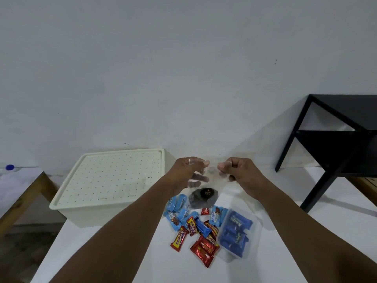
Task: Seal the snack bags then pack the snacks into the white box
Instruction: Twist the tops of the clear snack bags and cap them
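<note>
White desk (pixel 102 262), bare wall behind. Pinching top of clear snack bag (pixel 204 195) with left hand (pixel 190 167) and right hand (pixel 234 170), raised above loose snacks (pixel 195 227), beside closed white box (pixel 110 180). Best pressed evenly along seal.

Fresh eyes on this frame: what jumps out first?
The left hand and right hand pinch the top of a clear bag with a dark snack inside, held up mid-frame. Beneath lie loose wrapped snacks and a bag of blue packets; the white box sits left, lid on.
</note>
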Demonstrator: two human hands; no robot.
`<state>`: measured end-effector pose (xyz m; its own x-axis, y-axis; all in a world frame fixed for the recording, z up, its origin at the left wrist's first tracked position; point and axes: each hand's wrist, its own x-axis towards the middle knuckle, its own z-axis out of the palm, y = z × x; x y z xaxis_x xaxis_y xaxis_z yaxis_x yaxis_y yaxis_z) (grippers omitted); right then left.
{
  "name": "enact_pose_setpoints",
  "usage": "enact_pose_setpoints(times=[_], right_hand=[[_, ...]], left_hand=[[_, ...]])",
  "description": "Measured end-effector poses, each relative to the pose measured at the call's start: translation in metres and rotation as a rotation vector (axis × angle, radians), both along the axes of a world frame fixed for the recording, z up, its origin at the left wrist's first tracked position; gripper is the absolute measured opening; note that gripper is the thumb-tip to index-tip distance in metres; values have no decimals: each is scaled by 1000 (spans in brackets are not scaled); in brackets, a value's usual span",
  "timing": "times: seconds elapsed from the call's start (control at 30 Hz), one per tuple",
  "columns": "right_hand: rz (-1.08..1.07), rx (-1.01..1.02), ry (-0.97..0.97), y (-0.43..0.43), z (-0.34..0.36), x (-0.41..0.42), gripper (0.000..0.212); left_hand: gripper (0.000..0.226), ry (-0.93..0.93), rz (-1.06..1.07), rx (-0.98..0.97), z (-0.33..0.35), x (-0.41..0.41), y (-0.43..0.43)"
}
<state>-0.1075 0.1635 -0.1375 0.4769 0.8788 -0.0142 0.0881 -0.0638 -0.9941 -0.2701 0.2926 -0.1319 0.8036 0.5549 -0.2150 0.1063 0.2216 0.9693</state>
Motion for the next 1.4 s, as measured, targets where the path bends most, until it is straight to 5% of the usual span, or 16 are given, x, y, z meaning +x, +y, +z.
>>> enact_pose_setpoints(times=[0.1, 0.23, 0.53, 0.73, 0.87, 1.03, 1.2, 1.4], right_hand=[[-14, -1, -11, -6, 4, 1, 17], [-41, 32, 220, -13, 0, 3, 17], [-169, 8, 271, -22, -4, 17, 16], [-127, 13, 39, -12, 6, 2, 14], [-27, 11, -91, -11, 19, 1, 27], [114, -26, -85, -11, 26, 2, 21], [35, -31, 32, -17, 11, 11, 12], [150, -52, -73, -20, 20, 10, 13]], left_hand=[[22, 31, -4, 73, 2, 5, -6], [13, -13, 44, 87, 5, 16, -10], [21, -78, 78, -23, -4, 19, -13], [25, -73, 104, 46, -2, 16, -18], [34, 5, -41, -219, 4, 6, -13], [18, 42, -157, -294, 7, 2, -6], [20, -6, -188, -288, 7, 3, -10], [20, 74, -301, -298, 4, 5, -17]])
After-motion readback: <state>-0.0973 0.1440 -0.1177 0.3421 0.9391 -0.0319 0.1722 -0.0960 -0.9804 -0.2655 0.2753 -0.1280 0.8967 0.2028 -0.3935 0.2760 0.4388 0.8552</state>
